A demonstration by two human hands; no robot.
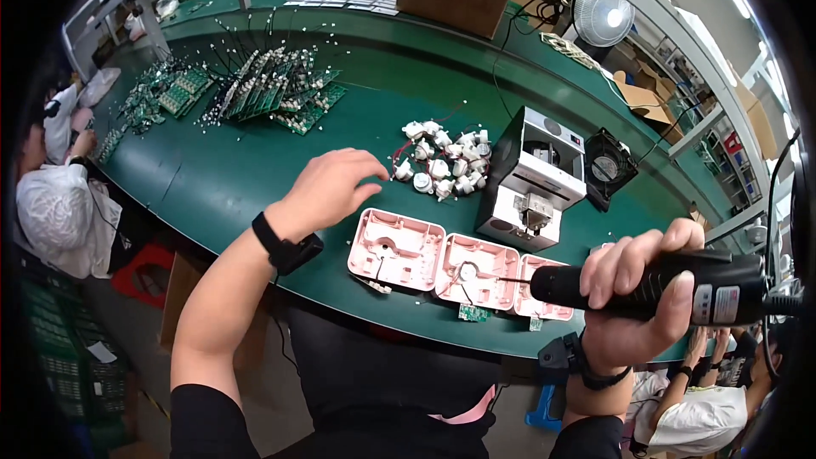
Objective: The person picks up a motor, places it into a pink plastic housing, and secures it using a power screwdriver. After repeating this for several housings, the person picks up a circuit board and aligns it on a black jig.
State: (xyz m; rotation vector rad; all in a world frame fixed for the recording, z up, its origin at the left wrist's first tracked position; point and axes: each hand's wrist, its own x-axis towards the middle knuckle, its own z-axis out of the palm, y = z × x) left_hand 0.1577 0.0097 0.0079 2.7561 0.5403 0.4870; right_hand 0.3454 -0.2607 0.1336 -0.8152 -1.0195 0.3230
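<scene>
My right hand [637, 289] is wrapped round a black electric screwdriver [722, 289], its cord leaving at the right. The thin bit points left, over the pink plastic housings; I cannot tell whether it touches one. Three open housings lie in a row: a left one [408, 242], a middle one [497, 259] with a round white part and dark wire inside, and a right one [529, 276] partly behind the screwdriver. My left hand [331, 187] hovers empty above the left housing, fingers apart, beside a pile of small white parts with red wires [438, 166].
A grey-and-black boxy machine [506, 178] stands behind the housings, with a black fan [603, 170] beside it. Wired green circuit boards [272, 89] are heaped at the far left. Small boards [473, 314] lie along the near table edge. Other people sit at left and lower right.
</scene>
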